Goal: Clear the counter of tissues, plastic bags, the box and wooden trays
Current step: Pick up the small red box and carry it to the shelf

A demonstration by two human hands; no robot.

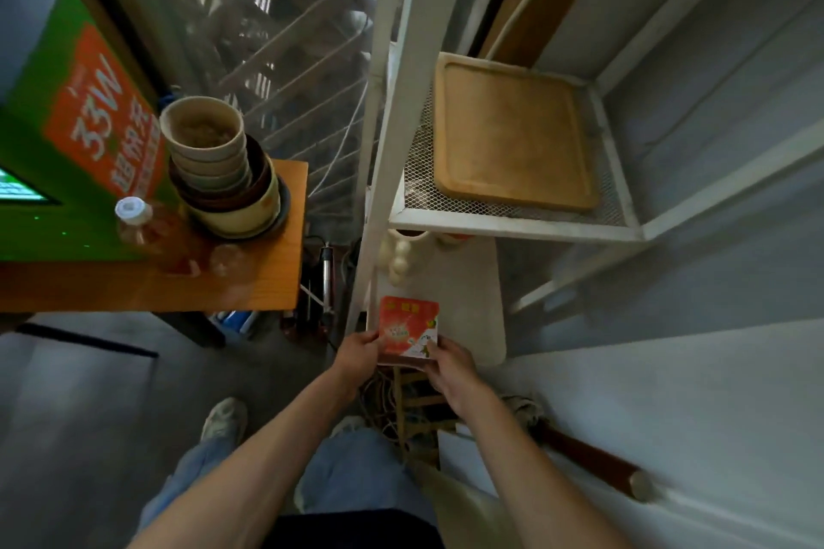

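I hold a small red box (408, 328) with white print in both hands, low down at the front edge of the white rack's lower shelf (472, 303). My left hand (359, 354) grips its left side and my right hand (450, 366) grips its right side and bottom. A wooden tray (512, 129) lies flat on the rack's upper mesh shelf (504, 221), above and to the right of the box.
A wooden counter (263, 285) at the left carries a stack of bowls (214, 165), a capped drink bottle (142, 232) and a green machine (67, 125). Cables and a wooden stool (414, 406) crowd the floor under my hands. A white wall runs along the right.
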